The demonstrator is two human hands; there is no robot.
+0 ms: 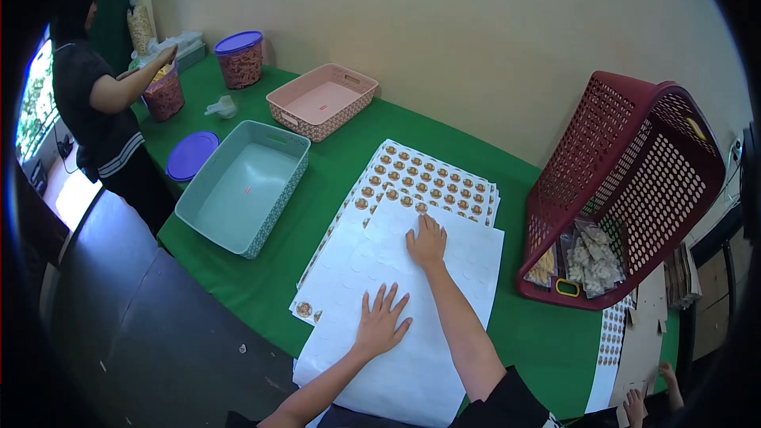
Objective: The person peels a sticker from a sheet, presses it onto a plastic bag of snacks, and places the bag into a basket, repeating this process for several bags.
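A white sticker sheet (428, 333) with faint round outlines lies in front of me, its near end reaching the table edge. A few brown round stickers (407, 201) remain along its far edge. My left hand (383, 323) rests flat on the sheet with its fingers spread. Farther up, my right hand (426, 242) lies on the same sheet, thumb apart, fingertips at a round sticker. No object shows in either hand. Beneath is a stack of sheets (444, 178) printed with rows of round brown stickers.
Left of the sheets stand a teal basket (238, 190) and a pink basket (325, 99). A maroon basket (587, 190) lies tipped at right, holding bagged snacks (593, 261). A person (103, 95) handles a tub (164, 95) at far left. Another person's hands (634, 406) show bottom right.
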